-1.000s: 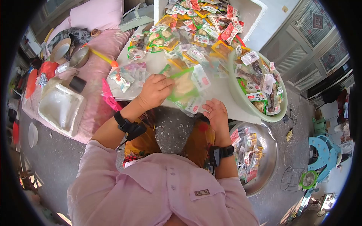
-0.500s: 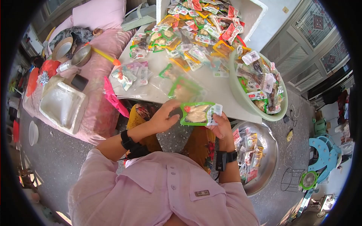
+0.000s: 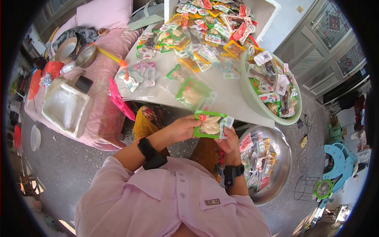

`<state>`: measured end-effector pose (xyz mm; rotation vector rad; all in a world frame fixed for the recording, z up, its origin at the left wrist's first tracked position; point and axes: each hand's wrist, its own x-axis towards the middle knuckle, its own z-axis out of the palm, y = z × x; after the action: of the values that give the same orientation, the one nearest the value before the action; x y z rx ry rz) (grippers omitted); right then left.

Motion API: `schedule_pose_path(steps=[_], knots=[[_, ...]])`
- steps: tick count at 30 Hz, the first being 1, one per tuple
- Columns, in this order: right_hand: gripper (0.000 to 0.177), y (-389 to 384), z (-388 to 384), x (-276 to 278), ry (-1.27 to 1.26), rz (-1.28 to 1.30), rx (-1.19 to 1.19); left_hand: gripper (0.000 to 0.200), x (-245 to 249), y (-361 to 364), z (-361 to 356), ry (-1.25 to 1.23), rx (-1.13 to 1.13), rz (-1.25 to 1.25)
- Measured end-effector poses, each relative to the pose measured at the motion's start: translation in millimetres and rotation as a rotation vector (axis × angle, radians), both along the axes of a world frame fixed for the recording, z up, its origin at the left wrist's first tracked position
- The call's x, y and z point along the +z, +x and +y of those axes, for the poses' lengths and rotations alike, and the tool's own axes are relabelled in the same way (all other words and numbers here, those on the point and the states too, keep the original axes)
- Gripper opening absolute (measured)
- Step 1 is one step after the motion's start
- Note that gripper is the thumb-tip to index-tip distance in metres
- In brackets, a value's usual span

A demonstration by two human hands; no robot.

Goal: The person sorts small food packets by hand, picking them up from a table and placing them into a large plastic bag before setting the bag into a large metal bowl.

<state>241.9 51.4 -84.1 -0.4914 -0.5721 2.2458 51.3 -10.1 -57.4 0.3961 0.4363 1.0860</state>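
A green-edged snack packet [image 3: 211,125] with pale pieces under clear film is held in front of my lap, just off the table's front edge. My left hand [image 3: 187,128] pinches its left side. At its lower right, my right hand [image 3: 229,141] grips the white end of the same packet. On the table ahead lies a clear plastic bag [image 3: 194,94] with another green-edged packet showing in it.
Loose packets [image 3: 205,39] heap up at the back of the table [image 3: 225,98], around a white foam box [image 3: 268,19]. A pale green basin [image 3: 246,85] of packets stands right; below it, a metal basin [image 3: 282,166] holds more. A pink bag [image 3: 118,98] hangs at the left edge.
My left hand has moved right and now grips the packet's left side. The packet has shifted slightly right and down, and the right hand has moved a little lower with it.
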Motion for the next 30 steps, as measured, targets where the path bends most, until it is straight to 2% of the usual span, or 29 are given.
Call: schedule_pose_path(steps=[3,6,9,12,15,21,27,30], knots=[[0.031,10.3,6.8,-14.2,-0.006,0.042,-0.086,0.025,-22.0,4.4,19.9,0.065,0.001,0.215],[0.029,22.0,12.3,-17.7,0.018,-0.038,-0.246,0.022,-21.9,-1.6,47.6,0.155,0.17,1.094],[0.028,30.7,16.2,-15.3,0.027,-0.151,-0.417,0.022,-16.0,7.0,57.9,0.654,0.425,1.917],[0.028,32.9,19.3,-12.1,0.045,-0.13,-0.505,0.022,-15.8,19.2,68.1,0.684,0.366,2.083],[0.028,32.4,18.5,-8.8,0.084,-0.148,-0.501,0.021,-30.5,23.3,76.3,0.675,0.371,2.147],[0.028,25.4,29.0,-22.3,0.051,-0.168,-0.479,0.016,-43.9,14.7,85.1,0.601,0.384,1.978],[0.027,13.5,33.7,-18.2,-0.061,-0.075,-0.5,0.014,-47.3,8.3,88.3,0.52,0.362,1.884],[0.027,13.6,34.2,-24.1,-0.083,-0.064,-0.5,0.012,-40.3,3.8,89.8,0.436,0.263,1.751]])
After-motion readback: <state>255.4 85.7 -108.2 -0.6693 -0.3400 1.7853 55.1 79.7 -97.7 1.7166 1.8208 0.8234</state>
